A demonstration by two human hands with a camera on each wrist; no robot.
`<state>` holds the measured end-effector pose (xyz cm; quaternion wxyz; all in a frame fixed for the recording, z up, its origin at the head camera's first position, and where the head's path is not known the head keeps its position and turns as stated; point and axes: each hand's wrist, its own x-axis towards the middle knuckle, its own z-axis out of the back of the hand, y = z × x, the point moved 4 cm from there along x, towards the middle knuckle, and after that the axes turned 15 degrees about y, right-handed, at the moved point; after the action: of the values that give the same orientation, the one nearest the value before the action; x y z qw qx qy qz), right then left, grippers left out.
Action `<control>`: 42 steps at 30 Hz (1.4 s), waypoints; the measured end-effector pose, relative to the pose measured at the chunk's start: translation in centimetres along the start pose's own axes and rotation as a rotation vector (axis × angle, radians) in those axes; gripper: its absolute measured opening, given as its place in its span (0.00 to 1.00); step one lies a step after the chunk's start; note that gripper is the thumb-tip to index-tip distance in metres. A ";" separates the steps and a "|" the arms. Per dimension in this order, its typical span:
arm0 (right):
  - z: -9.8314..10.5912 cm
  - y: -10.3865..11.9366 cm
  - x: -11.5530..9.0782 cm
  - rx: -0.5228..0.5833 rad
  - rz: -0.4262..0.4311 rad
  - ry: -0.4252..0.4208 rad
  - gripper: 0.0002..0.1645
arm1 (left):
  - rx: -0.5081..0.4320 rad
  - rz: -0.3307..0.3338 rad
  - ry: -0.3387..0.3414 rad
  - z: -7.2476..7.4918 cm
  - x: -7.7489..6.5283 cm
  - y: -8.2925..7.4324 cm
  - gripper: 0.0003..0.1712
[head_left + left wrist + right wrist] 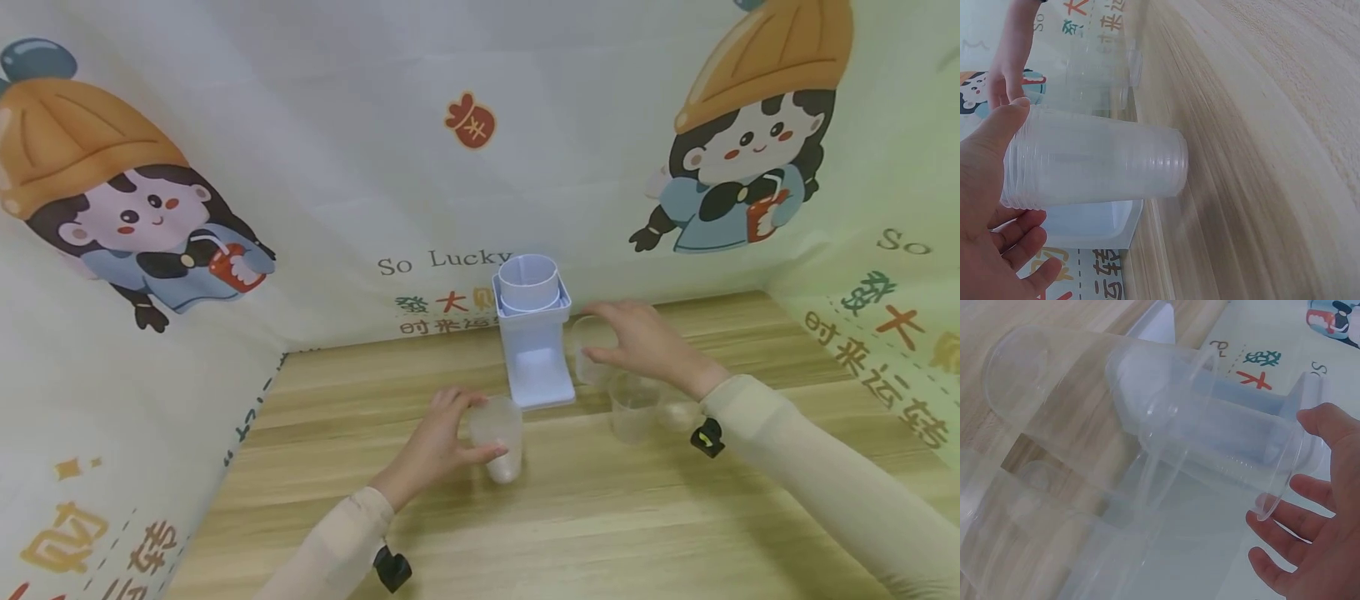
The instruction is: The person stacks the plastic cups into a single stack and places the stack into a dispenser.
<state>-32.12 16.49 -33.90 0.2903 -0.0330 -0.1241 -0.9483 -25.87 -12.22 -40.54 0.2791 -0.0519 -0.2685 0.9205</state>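
My left hand grips a stack of nested clear plastic cups near the rims, the thumb on one side and fingers on the other. The stack's base is close to the wooden tabletop; whether it touches is unclear. My right hand holds one clear plastic cup by its rim, thumb and fingertips on opposite sides. That cup is upright, just right of a white cup dispenser, which has a square top and a round tube set in it.
Nearer the right forearm, another clear cup stands on the wooden table, with a further clear cup beside it, partly behind the wrist. A printed cloth rises behind and along both sides.
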 end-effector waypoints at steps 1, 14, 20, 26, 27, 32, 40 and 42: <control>0.0 0.1 0.0 0.002 -0.001 0.001 0.38 | 0.001 0.001 -0.002 0.0 -0.1 0.0 0.40; 0.1 1.1 -0.2 0.032 0.003 -0.005 0.38 | 0.003 0.001 0.012 0.0 -0.3 -0.1 0.40; 0.3 1.5 -0.6 0.014 0.033 -0.038 0.37 | 0.002 0.008 0.011 0.0 -0.2 -0.1 0.40; 0.6 2.1 -0.9 -0.002 0.038 -0.039 0.37 | -0.001 0.005 0.012 0.1 -0.1 -0.2 0.41; 0.7 2.3 -0.9 -0.001 0.040 -0.038 0.37 | -0.002 0.005 0.013 0.2 -0.1 -0.2 0.41; 0.9 3.0 -1.1 0.007 0.044 -0.020 0.37 | -0.001 -0.001 0.016 0.2 -0.1 -0.2 0.40; 0.8 3.9 -1.3 -0.003 0.058 -0.007 0.36 | 0.002 0.000 0.014 0.1 -0.2 -0.1 0.40; 0.7 4.2 -1.3 -0.012 0.059 -0.005 0.37 | 0.002 0.001 0.011 0.1 -0.2 -0.1 0.40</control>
<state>-28.68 14.07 -32.48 0.3176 -0.0406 -0.1178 -0.9400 -25.65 -12.35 -40.44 0.2801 -0.0571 -0.2660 0.9206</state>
